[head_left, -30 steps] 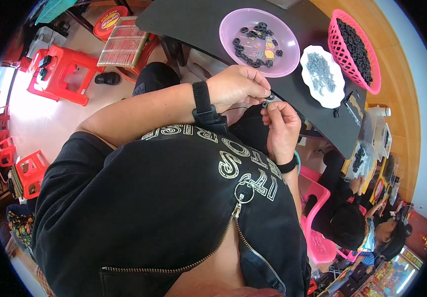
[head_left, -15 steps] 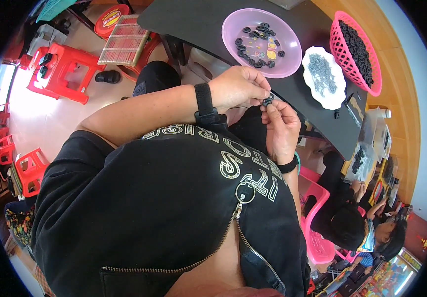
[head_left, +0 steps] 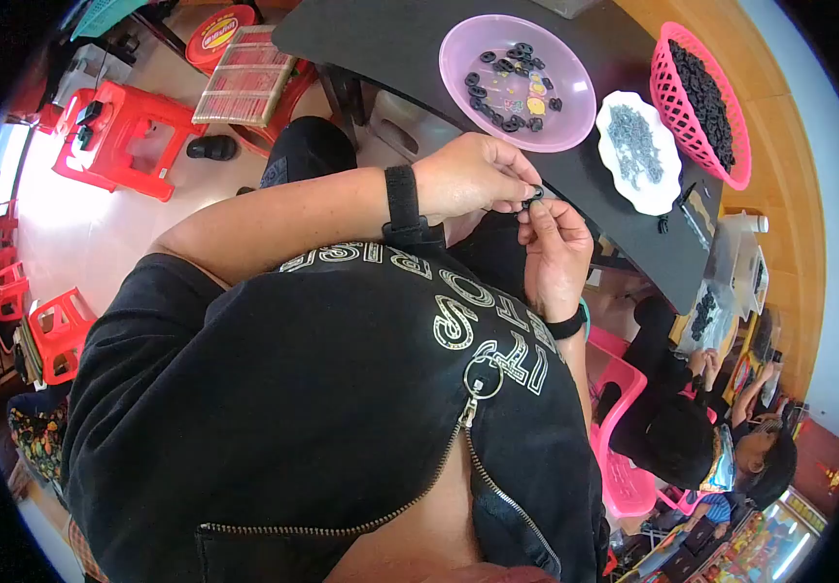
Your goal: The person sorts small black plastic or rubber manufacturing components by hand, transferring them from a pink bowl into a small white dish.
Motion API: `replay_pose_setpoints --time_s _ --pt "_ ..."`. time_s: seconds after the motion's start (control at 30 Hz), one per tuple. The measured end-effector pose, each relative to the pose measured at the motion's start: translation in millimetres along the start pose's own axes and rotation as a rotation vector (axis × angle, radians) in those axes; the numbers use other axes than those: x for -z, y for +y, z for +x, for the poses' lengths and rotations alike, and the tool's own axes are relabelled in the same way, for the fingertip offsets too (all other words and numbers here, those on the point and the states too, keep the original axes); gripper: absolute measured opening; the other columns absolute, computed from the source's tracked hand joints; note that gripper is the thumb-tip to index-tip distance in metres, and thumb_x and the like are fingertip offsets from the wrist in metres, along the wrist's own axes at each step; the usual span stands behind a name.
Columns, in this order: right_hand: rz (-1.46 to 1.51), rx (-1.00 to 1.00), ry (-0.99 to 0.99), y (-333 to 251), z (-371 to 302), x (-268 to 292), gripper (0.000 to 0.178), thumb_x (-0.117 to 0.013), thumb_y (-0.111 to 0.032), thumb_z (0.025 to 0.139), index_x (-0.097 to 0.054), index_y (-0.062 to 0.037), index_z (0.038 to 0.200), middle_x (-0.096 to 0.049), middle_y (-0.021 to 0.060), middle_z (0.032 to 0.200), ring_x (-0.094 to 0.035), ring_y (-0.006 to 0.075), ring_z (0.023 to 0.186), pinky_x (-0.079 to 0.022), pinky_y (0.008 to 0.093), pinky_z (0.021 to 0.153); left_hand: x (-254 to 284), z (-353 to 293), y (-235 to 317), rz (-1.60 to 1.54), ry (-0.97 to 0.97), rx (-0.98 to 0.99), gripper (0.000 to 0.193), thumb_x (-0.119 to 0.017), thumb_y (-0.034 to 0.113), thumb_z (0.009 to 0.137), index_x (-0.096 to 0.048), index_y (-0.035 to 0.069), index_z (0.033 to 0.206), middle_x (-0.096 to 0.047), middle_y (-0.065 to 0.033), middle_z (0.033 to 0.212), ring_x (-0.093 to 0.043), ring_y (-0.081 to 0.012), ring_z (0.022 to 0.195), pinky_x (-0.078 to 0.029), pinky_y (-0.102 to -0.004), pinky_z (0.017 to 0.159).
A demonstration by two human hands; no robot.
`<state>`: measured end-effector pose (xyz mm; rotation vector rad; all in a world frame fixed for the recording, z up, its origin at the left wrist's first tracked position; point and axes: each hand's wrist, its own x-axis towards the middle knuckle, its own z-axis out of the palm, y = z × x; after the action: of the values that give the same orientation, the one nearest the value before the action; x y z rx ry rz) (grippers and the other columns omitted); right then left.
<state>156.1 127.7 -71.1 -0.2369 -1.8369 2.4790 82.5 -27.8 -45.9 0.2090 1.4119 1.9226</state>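
Between both hands, in front of the table's near edge, is a small black ring-shaped part (head_left: pixel 535 193), mostly covered by fingers. My left hand (head_left: pixel 478 178) pinches it from the left with thumb and fingertips. My right hand (head_left: pixel 556 248) grips it from the right, thumb on top. Just beyond them, a purple plastic basin (head_left: pixel 570 121) holds several similar black parts (head_left: pixel 514 123). To its right stands a white scalloped dish (head_left: pixel 655 199) with a heap of small grey pieces (head_left: pixel 636 141). A pink mesh basket (head_left: pixel 670 97) farther right is full of black parts (head_left: pixel 703 102).
The dark table (head_left: pixel 381 49) carries these containers. Near its right end lie a pen-like tool (head_left: pixel 694 223) and a small black piece (head_left: pixel 663 224). Red stools (head_left: pixel 128 136) stand at left. Two people work at the lower right, beside a pink chair (head_left: pixel 624 466).
Both hands have shifted very slightly to the right with the black part. My left fingers now cover more of it.
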Motion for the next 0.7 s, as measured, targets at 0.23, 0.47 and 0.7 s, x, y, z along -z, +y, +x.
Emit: replay_pose_setpoints --time_s 0.23,0.47,0.7 --pt "0.078 -0.014 0.029 -1 0 -3 0.006 -0.059 -0.007 0.086 -0.06 -0.0019 0.087 -0.061 0.0018 0.074 -0.053 0.0068 0.061 -0.041 0.0175 0.056 -3 -6 6 0.051 0.014 -0.005 0.021 -0.056 0.002 0.084 -0.061 -0.002 0.103 -0.062 -0.0043 0.08 -0.057 -0.0056 0.066 -0.046 -0.0155 0.055" --pt "-0.086 0.152 -0.03 -4 0 -4 0.025 -0.06 0.005 0.081 -0.052 -0.0004 0.104 -0.057 -0.0003 0.075 -0.052 0.0061 0.066 -0.043 0.0184 0.062 -3 -4 3 0.063 0.017 -0.015 0.02 -0.057 0.004 0.084 -0.062 -0.002 0.102 -0.062 -0.0044 0.077 -0.056 -0.0049 0.063 -0.045 -0.0154 0.053" --pt "-0.323 0.24 -0.086 -10 -5 -9 0.038 -0.06 0.011 0.078 -0.05 0.0008 0.114 -0.052 -0.0016 0.082 -0.049 0.005 0.073 -0.043 0.0178 0.066 -2 -8 7 0.084 0.004 0.023 0.02 -0.057 0.007 0.083 -0.062 -0.001 0.101 -0.061 -0.0026 0.075 -0.055 -0.0057 0.063 -0.044 -0.0155 0.054"
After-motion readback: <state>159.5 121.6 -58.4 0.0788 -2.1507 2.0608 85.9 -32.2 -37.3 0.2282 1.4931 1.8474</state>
